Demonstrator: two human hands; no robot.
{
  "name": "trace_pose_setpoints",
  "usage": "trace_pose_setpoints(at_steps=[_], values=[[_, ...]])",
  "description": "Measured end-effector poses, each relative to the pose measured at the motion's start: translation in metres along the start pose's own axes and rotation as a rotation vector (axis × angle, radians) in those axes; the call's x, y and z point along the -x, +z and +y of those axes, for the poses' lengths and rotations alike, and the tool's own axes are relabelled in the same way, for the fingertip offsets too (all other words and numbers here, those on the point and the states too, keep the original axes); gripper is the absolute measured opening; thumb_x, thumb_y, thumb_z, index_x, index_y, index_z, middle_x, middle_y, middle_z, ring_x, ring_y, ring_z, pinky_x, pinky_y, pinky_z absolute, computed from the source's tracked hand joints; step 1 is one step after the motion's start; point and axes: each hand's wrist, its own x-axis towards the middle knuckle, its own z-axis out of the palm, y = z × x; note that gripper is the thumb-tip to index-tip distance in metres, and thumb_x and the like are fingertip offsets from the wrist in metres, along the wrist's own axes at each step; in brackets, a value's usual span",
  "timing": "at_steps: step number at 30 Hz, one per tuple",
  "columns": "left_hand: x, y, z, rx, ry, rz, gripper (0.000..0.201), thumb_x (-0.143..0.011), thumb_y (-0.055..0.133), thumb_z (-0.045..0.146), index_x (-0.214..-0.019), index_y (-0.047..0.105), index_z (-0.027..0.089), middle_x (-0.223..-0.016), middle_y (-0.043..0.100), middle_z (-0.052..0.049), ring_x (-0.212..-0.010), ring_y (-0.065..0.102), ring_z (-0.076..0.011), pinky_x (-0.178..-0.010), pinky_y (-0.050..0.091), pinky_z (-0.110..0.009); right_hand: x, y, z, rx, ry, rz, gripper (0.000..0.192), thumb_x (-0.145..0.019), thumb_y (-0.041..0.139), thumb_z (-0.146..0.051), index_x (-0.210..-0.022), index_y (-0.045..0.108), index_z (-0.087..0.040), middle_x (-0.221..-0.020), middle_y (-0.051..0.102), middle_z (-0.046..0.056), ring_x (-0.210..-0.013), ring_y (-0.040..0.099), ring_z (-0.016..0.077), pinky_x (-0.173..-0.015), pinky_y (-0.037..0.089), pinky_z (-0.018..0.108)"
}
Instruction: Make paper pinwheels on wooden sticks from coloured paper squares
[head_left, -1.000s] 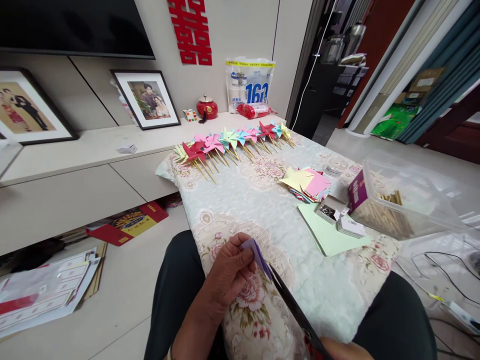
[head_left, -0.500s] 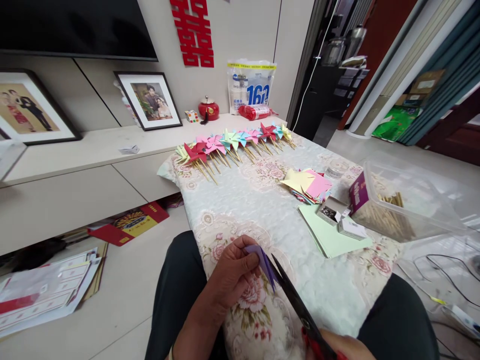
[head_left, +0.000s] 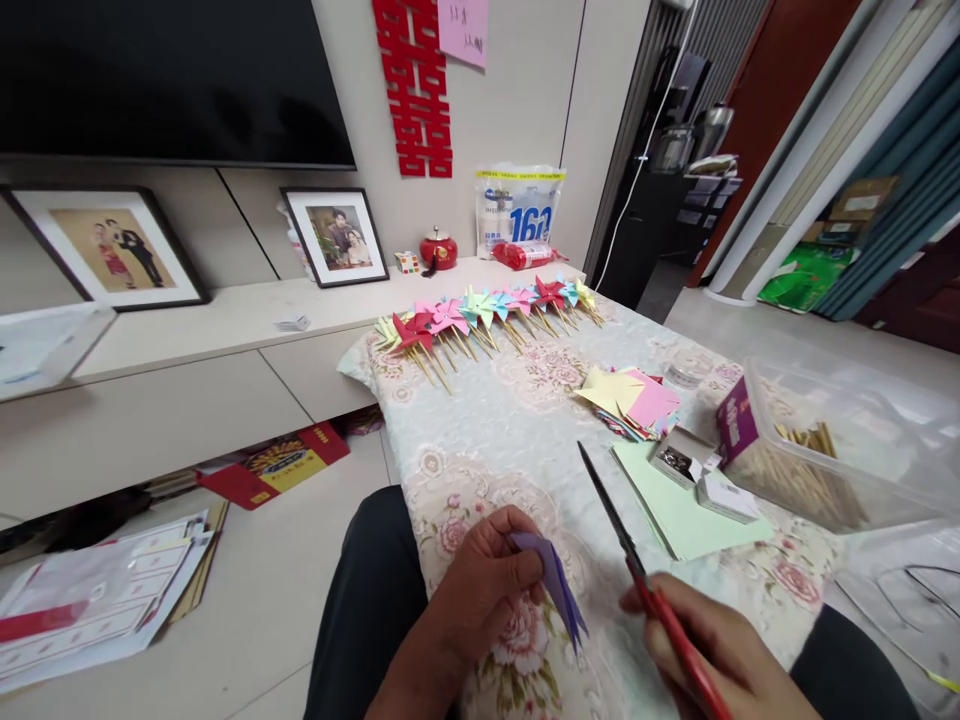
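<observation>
Pinched between the thumb and fingers of my left hand [head_left: 499,575] is a folded piece of purple paper [head_left: 559,590], its cut layers fanning apart at the lower end. My right hand [head_left: 712,640] grips the red handles of a pair of scissors [head_left: 626,545]. Their dark blades look closed, point up and away, and stand apart from the paper, to its right. Both hands are above the near part of the floral tablecloth [head_left: 510,470]. Farther back lies a row of paper pinwheels [head_left: 484,310] on sticks, in red, pink, green, blue and yellow.
Right of the scissors are light green sheets [head_left: 690,520], a small open box of metal pieces [head_left: 679,460] and a white box [head_left: 727,497]. Behind them sits a stack of coloured paper squares [head_left: 630,398]. A clear plastic bin [head_left: 817,450] holds sticks at the table's right edge.
The scissors have moved away from the purple paper and up to the right, with their blades closing. My left hand has shifted slightly right and down in view, still holding the paper.
</observation>
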Motion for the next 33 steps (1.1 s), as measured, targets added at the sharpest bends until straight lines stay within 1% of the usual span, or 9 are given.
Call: trace_pose_setpoints(at_steps=[2,4,7,13,19,21,24,28,33], values=[[0.000,-0.002,-0.002,-0.030,-0.021,-0.008,0.040,-0.051,0.096,0.028,-0.071,0.063,0.015,-0.055,0.062,0.003,-0.045,0.053,-0.0072,-0.046,0.039,-0.017,-0.029,-0.005,-0.011,0.253,-0.050,0.074,0.034,-0.090,0.052,-0.053,-0.087,0.065,-0.021,-0.080,0.067,0.006,-0.074,0.060,0.0219,-0.067,0.043,0.030],[0.001,-0.004,-0.004,-0.074,-0.034,-0.014,0.043,-0.048,0.096,0.032,-0.070,0.063,0.016,-0.053,0.061,0.003,-0.043,0.051,-0.0075,-0.044,0.037,-0.018,-0.062,-0.005,-0.022,0.510,-0.045,0.131,0.025,-0.090,0.050,-0.040,-0.081,0.061,-0.020,-0.080,0.067,0.007,-0.072,0.059,0.0221,-0.066,0.039,0.031],[0.002,-0.006,-0.006,-0.153,-0.041,-0.055,0.039,-0.054,0.092,0.033,-0.072,0.062,0.017,-0.053,0.059,0.004,-0.042,0.048,-0.0073,-0.045,0.035,-0.019,-0.108,0.006,-0.039,0.762,-0.074,0.104,0.015,-0.084,0.056,-0.030,-0.084,0.064,-0.017,-0.088,0.070,0.012,-0.077,0.062,0.0238,-0.066,0.035,0.031],[0.003,-0.009,-0.008,-0.192,-0.087,-0.093,0.036,-0.054,0.090,0.027,-0.071,0.060,0.018,-0.053,0.059,0.004,-0.045,0.051,-0.0098,-0.050,0.035,-0.022,-0.164,0.050,-0.071,0.806,-0.200,0.034,0.019,-0.079,0.066,-0.028,-0.089,0.070,-0.013,-0.098,0.074,0.017,-0.086,0.065,0.0276,-0.068,0.035,0.032],[-0.003,-0.019,-0.005,-0.242,-0.116,-0.164,0.041,-0.052,0.093,0.030,-0.069,0.058,0.017,-0.055,0.060,0.003,-0.048,0.049,-0.0079,-0.050,0.029,-0.021,-0.175,0.071,-0.083,0.726,-0.327,0.002,0.014,-0.085,0.064,-0.028,-0.089,0.071,-0.016,-0.099,0.073,0.011,-0.090,0.065,0.0218,-0.074,0.041,0.027],[-0.006,-0.023,-0.004,-0.266,-0.108,-0.164,0.043,-0.052,0.094,0.033,-0.068,0.058,0.016,-0.056,0.060,0.002,-0.047,0.047,-0.0065,-0.049,0.027,-0.021,-0.173,0.065,-0.080,0.653,-0.425,-0.045,0.010,-0.087,0.062,-0.023,-0.082,0.071,-0.019,-0.092,0.073,0.006,-0.088,0.064,0.0185,-0.077,0.042,0.025],[-0.008,-0.025,-0.005,-0.295,-0.110,-0.172,0.047,-0.049,0.095,0.038,-0.068,0.057,0.016,-0.056,0.061,0.001,-0.046,0.045,-0.0056,-0.048,0.027,-0.021,-0.171,0.045,-0.067,0.343,-0.548,-0.047,0.018,-0.089,0.056,-0.019,-0.078,0.071,-0.019,-0.084,0.072,0.004,-0.082,0.063,0.0171,-0.077,0.043,0.026],[-0.015,-0.010,0.000,-0.316,-0.112,-0.084,0.044,-0.053,0.091,0.035,-0.068,0.052,0.019,-0.049,0.053,0.007,-0.042,0.039,-0.0051,-0.047,0.026,-0.021,-0.172,0.011,-0.041,-0.190,-0.407,0.095,0.031,-0.091,0.060,-0.044,-0.084,0.073,-0.017,-0.073,0.070,0.004,-0.070,0.061,0.0181,-0.069,0.046,0.029],[-0.058,0.029,0.029,-0.339,0.144,0.171,0.033,-0.061,0.083,0.034,-0.078,0.060,0.017,-0.056,0.060,0.002,-0.050,0.050,-0.0093,-0.052,0.035,-0.022,-0.172,-0.016,-0.020,-0.790,-0.218,0.226,0.046,-0.080,0.071,-0.061,-0.089,0.076,-0.016,-0.076,0.073,0.008,-0.066,0.064,0.0182,-0.067,0.050,0.031]])
